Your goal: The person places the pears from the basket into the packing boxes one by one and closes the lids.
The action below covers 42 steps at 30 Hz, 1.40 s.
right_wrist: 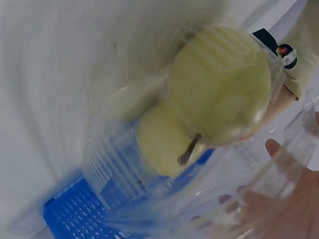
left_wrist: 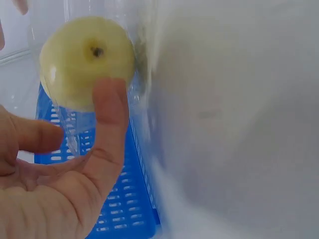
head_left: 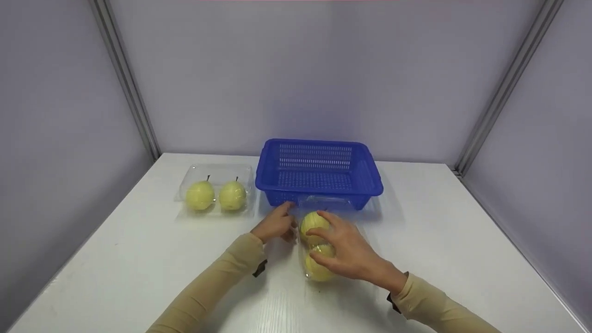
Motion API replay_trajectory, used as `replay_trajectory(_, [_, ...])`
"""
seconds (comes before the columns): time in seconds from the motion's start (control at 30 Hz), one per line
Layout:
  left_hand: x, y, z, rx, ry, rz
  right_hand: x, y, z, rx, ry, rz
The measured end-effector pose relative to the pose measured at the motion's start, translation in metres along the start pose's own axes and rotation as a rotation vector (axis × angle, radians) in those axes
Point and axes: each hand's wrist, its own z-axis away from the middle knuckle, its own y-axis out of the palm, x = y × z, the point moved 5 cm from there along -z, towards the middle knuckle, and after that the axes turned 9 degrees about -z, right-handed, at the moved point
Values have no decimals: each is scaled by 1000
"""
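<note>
A clear plastic clamshell box (head_left: 323,200) lies lengthwise in front of the blue basket, with two yellow-green pears, a farther one (head_left: 312,224) and a nearer one (head_left: 319,270). Beside its left wall is my left hand (head_left: 276,225); in the left wrist view one raised finger (left_wrist: 109,119) overlaps the pear (left_wrist: 89,59) at the plastic. My right hand (head_left: 349,247) spreads bent fingers over the box from the right. In the right wrist view, clear plastic lies in front of those fingers (right_wrist: 279,164), and both pears show inside the box.
The blue perforated basket (head_left: 319,192) stands at the back middle of the white table (head_left: 115,273). To its left sits another clear box (head_left: 222,172) with two pears (head_left: 200,195), their stems up. Pale panels (head_left: 300,69) enclose the table at the back and sides.
</note>
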Motion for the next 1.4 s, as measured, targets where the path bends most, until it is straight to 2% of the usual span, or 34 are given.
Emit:
replay_trajectory(0.13, [0,-2,-3,-48,7,-5,1,8,4,27,-44,36])
replay_trajectory(0.3, [-10,-4,-9,-100,31,-105,1,13,9,81,-63,68])
replay_trajectory(0.43, [-16,-4,-16,-99,62,-175,1,16,11,115,-84,55])
replay_trajectory(0.6, [-16,-6,-21,-102,91,-221,2,19,12,154,-130,60])
replay_trajectory(0.77, [-14,-13,-17,-118,104,-220,1,18,17,185,-170,97])
replay_trajectory(0.97, [-3,-19,-9,-17,54,-148,-7,12,26,232,-225,92])
replay_trajectory(1.13, [4,-22,-4,82,5,-141,-16,3,33,277,-259,56])
replay_trajectory(1.4, [5,-25,8,245,1,-115,-31,-12,40,343,-248,-26])
